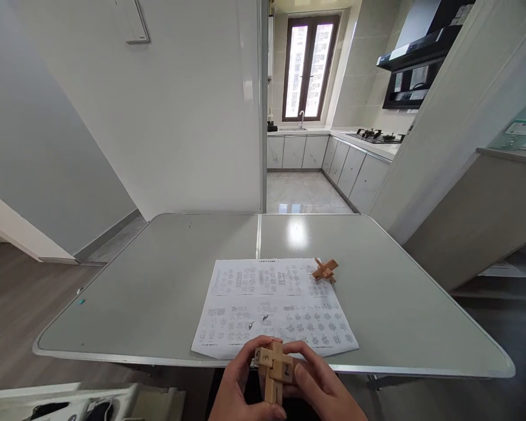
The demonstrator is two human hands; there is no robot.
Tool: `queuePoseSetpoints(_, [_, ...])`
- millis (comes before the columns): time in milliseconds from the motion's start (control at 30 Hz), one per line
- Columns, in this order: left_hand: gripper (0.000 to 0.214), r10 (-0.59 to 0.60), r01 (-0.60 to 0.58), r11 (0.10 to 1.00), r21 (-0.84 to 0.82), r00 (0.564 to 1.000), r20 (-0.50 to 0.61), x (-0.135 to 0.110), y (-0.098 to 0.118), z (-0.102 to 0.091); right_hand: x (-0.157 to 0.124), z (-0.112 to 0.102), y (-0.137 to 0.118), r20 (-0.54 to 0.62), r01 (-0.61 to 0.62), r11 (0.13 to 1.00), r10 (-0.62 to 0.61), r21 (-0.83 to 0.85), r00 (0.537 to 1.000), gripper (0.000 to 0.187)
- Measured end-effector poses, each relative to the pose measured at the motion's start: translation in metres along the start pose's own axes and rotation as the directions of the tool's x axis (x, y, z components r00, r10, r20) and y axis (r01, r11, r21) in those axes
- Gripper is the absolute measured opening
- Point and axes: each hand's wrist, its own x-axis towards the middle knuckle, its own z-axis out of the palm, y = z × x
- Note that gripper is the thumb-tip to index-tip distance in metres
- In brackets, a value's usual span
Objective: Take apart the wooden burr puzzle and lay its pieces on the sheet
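A wooden interlocking burr puzzle (272, 368) is held up in front of me, just off the near edge of the table. Its light wood blocks cross one another, and some carry dark numbers. My left hand (241, 386) wraps its left side, with the thumb at the bottom end. From the right, my right hand (318, 383) grips it, fingers curled behind and thumb near the block marked 2. The far side of the puzzle is hidden by the blocks and fingers. Beyond lies a printed sheet (241, 298) covered in small diagrams.
A second, darker wooden puzzle (325, 271) rests on the sheet's far right corner. The grey folding table (403, 316) has a metal rim and a centre seam. At lower left stands a white container (127, 403) with dark items. A kitchen opens beyond the table.
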Motion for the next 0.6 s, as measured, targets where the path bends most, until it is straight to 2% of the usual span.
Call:
queuePoseSetpoints(100, [0.079,-0.006,0.003,0.998,-0.058,0.999,-0.048,-0.001,0.000,0.005,0.001,0.004,0.005,-0.018,0.064,0.997,-0.065,-0.035,0.998,0.046])
queuePoseSetpoints(200, [0.078,-0.020,0.016,0.996,-0.088,0.999,-0.047,-0.003,0.002,0.006,0.003,0.006,0.008,-0.052,0.074,0.989,-0.081,-0.130,0.995,0.049])
queuePoseSetpoints(333, [0.076,-0.016,0.016,1.000,0.008,1.000,-0.015,-0.004,0.003,-0.001,0.000,0.006,0.008,-0.090,0.016,0.967,-0.040,-0.255,0.995,0.057])
queuePoseSetpoints(467, [0.075,-0.047,0.047,0.999,0.003,0.998,0.047,-0.005,0.004,-0.008,-0.003,0.007,0.007,-0.090,-0.065,0.986,0.051,-0.156,0.995,0.056])
queuePoseSetpoints(600, [0.073,-0.085,0.085,0.996,0.014,0.994,0.064,-0.005,0.007,-0.010,-0.002,0.006,0.013,-0.086,-0.064,0.995,0.058,-0.076,0.995,0.053])
